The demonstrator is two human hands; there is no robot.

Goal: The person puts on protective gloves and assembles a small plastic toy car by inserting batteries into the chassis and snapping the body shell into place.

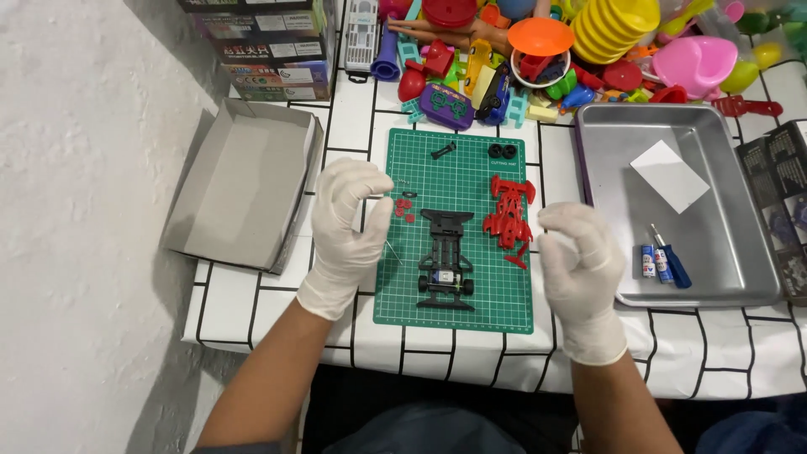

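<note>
Both gloved hands, left hand [346, 220] and right hand [580, 252], hover half-curled and empty beside the black toy-car chassis [445, 256] mid green cutting mat [454, 227]; risk: a sleeve scatters the small red wheels [404, 208] off the mat's left edge.

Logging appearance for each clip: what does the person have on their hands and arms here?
Both the left hand and the right hand wear thin, whitish disposable gloves that fit closely and wrinkle at the knuckles. Each glove ends in a loose cuff just past the wrist. The forearms below the cuffs are bare, with no sleeves, watch or bands showing. No markings are visible on the gloves.
</note>
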